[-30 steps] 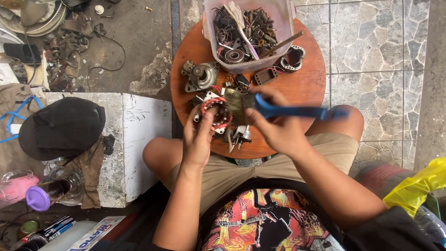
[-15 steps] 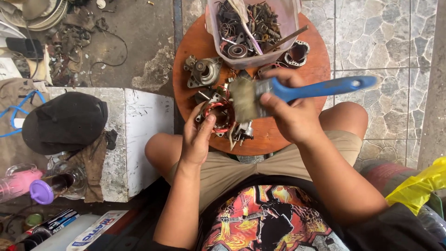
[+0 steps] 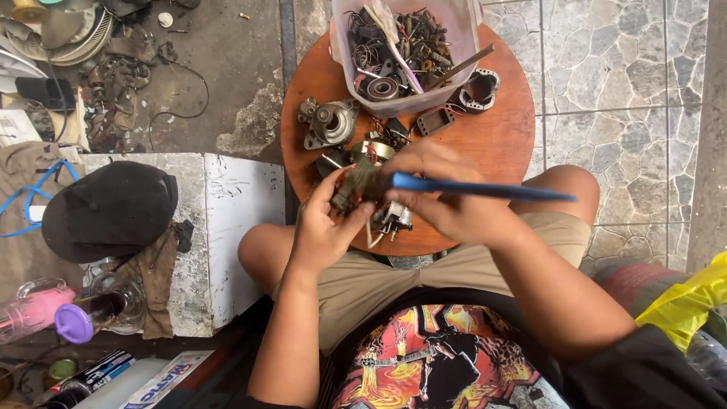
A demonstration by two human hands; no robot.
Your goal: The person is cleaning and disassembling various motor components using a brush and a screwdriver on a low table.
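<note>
Brush (image 3: 485,188) with a blue handle sits clenched in the right hand (image 3: 447,201), its bristles pressed on the small wound motor part (image 3: 356,189) that the left hand (image 3: 326,227) grasps just beside it, above the round tabletop (image 3: 492,136).

Blue-handled brush (image 3: 469,187) lying level, bristles on grimy wired motor part (image 3: 362,189), both above near edge of round wooden tabletop (image 3: 492,136)

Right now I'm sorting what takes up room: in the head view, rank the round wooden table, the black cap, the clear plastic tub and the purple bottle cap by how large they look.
1. Round wooden table
2. Clear plastic tub, black cap: look alike
3. Purple bottle cap
</note>
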